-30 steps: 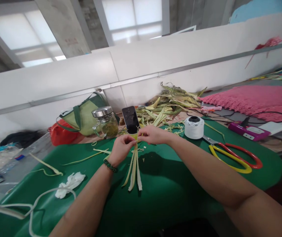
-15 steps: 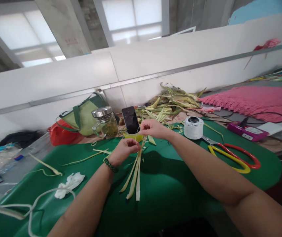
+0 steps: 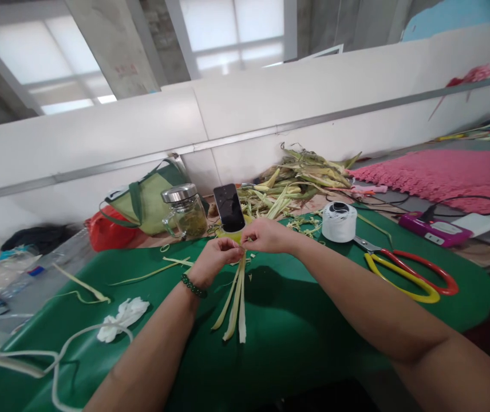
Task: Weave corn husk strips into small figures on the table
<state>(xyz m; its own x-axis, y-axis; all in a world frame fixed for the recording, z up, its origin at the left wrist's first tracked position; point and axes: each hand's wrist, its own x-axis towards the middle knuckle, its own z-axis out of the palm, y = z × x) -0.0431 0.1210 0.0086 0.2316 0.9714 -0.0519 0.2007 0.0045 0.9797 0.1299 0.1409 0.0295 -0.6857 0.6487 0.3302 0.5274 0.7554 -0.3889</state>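
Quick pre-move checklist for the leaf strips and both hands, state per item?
1. Left hand pinches the top of the leaf strips: ok.
2. Right hand meets the same top end: ok.
3. Strip tails rest loose on the green cloth: ok.
4. Thread spool upright beside the right forearm: ok.
5. Scissors lie apart from both hands: ok.
6. Thread wrapped round the strips: cannot tell.

On the bench (image 3: 296, 343), the leaf strips (image 3: 234, 303) lie mid-frame below my fingers (image 3: 237, 245), phone (image 3: 228, 207) behind them, scissors (image 3: 403, 272) at right, jar (image 3: 185, 210) left of the phone.
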